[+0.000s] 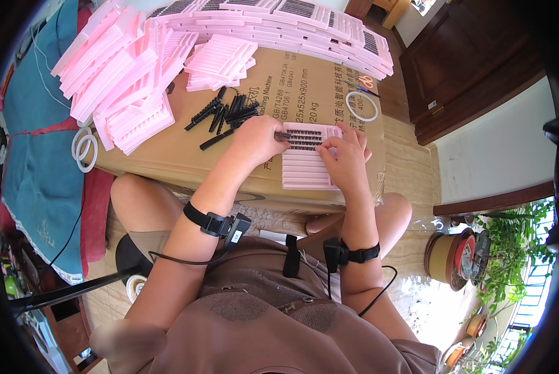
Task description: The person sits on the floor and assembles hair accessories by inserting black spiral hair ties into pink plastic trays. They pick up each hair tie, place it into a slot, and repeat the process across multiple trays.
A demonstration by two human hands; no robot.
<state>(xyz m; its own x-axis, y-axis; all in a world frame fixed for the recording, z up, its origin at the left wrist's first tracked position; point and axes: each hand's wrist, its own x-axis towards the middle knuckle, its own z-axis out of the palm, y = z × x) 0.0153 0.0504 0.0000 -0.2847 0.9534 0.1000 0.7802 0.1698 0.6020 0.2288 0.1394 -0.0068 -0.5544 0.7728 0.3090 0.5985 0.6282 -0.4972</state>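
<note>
A pink ribbed tray (pixel 309 177) lies on the cardboard box in front of me, with several black false-eyelash strips (pixel 304 138) in its upper grooves. My left hand (pixel 259 143) is closed at the tray's left edge, pinching a short black lash piece (pixel 283 135) between thumb and finger. Over the tray's right side, my right hand (pixel 346 159) has thumb and forefinger drawn together at the end of the lowest filled row. Whatever those fingertips grip is too small to make out. The lower grooves of the tray hold no strips.
Loose black strips (pixel 226 113) lie in a heap left of my left hand. Stacked pink trays (pixel 120 68) lean at the left; filled trays (pixel 292 28) line the far edge. A white ring (pixel 361 106) and scissors (pixel 366 81) lie on the box (pixel 229 165) at the right.
</note>
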